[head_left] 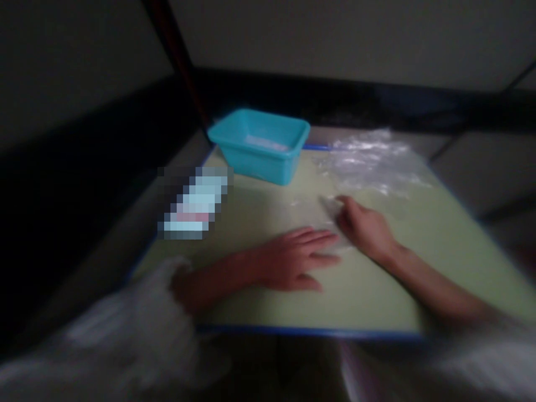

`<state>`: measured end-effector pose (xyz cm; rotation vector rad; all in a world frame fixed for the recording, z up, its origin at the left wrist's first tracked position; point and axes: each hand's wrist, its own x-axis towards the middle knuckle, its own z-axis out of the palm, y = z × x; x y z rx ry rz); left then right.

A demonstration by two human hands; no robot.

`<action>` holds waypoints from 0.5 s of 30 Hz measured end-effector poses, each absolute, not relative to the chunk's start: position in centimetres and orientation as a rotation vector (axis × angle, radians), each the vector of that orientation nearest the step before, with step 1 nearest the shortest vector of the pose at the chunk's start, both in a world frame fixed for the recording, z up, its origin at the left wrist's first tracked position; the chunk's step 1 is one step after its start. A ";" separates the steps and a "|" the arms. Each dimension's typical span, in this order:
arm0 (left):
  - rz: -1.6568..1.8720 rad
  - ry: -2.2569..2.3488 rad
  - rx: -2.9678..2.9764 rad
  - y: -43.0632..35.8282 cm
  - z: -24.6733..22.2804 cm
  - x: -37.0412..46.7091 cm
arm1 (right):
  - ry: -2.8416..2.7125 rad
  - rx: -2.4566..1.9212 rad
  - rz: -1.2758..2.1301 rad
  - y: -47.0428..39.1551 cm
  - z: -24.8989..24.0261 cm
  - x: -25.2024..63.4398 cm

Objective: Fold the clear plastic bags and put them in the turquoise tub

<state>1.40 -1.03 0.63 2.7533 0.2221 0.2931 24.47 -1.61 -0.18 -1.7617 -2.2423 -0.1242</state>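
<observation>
left hand (288, 261) spreads on clear plastic (307, 211) | right hand (366, 229) curls at its edge | teal basin (262, 162) near table's (368, 301) far-left corner

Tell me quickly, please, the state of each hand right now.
Left hand: open, palm down, fingers spread, at the near edge of a thin transparent plastic sheet.
Right hand: closed, seemingly pinching that sheet; blur hides the exact grip.

Light was dim. Grey walls (335, 39) rose above black band (335, 97). Pale green bench (377, 296) had blue edge (310, 331).
</observation>
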 end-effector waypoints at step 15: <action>0.243 0.304 2.831 -1.2 0.1 1.4 | -1.783 -1.538 1.026 -2.5 2.4 26.9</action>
